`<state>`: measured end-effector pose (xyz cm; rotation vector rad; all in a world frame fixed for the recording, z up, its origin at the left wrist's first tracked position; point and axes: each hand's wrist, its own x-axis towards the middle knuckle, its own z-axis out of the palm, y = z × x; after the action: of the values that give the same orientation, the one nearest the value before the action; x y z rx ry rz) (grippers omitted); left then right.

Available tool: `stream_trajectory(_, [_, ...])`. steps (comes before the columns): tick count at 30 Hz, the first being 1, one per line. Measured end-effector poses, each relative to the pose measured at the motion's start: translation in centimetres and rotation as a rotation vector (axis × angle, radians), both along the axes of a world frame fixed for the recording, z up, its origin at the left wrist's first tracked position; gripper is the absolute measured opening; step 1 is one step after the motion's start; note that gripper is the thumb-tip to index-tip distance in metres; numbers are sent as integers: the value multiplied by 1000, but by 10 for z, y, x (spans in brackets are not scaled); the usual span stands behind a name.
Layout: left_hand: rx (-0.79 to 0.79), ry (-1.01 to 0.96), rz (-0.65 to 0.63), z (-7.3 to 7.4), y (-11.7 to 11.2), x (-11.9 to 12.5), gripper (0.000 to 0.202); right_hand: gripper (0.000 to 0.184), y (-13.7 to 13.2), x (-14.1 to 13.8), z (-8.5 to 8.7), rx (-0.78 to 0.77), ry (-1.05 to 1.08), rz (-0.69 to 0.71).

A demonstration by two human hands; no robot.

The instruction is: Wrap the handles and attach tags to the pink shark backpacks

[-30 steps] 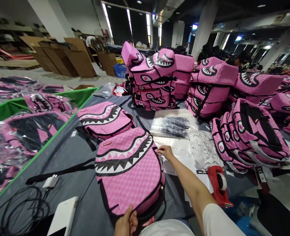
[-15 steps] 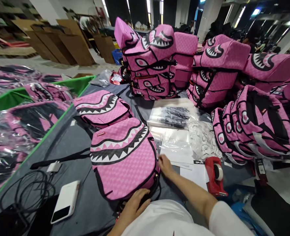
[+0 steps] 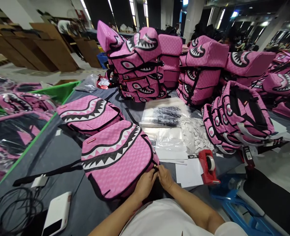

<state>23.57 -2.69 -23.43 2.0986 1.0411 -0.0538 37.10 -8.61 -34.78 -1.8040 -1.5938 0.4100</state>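
Note:
A pink backpack [image 3: 120, 170] with a black-and-white shark-mouth print lies flat in front of me, its zipped side toward my hands. My left hand [image 3: 146, 184] is closed on the near right edge of this backpack, fingers bent. Right beside it, my right hand [image 3: 165, 177] pinches at the gold zipper pull [image 3: 155, 167] by the bag's corner; the fingertips of both hands nearly meet there. Behind lies a second pink backpack [image 3: 86, 113], partly covered by the first. What the fingers cover on the zipper is hidden.
Clear plastic bags [image 3: 169, 139] and papers lie to the right, with a red tape dispenser [image 3: 208, 167]. Stacked pink backpacks [image 3: 140, 72] stand behind. A white power bank [image 3: 57, 213] and cables [image 3: 17, 206] are at left. A black-seated chair [image 3: 270, 200] stands at right.
My left hand has moved right and up along the bag's lower edge. My right hand has come down from the bag's side to the zipper. The view has shifted right.

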Motion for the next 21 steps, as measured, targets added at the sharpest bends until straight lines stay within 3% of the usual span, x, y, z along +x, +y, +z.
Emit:
stream_trajectory(3, [-37,-144,60,26,28,16,29,19,1,20,28,-8,-55,36])
stream_trajectory(5, [-64,-217,103,41,45,32,35,15,-3,18,48,-27,-76,91])
stream_trajectory(9, [-58,-319,158,63,68,71,46,6,-11,-28,82,-70,-77,226])
stream_trajectory(11, [-25,-362,142,75,72,78,46,7,-10,-48,97,-74,-44,252])
stream_trajectory(13, [12,-405,89,90,69,69,38,14,-7,-53,112,-67,5,238])
stream_trajectory(17, [71,-471,-14,112,46,19,28,23,-5,-35,137,-43,335,124])
stream_trajectory(19, [127,-531,57,116,31,0,34,20,-1,-31,147,-33,457,165])
stream_trajectory(21, [179,-595,164,120,23,-8,42,21,9,-35,161,-47,466,310])
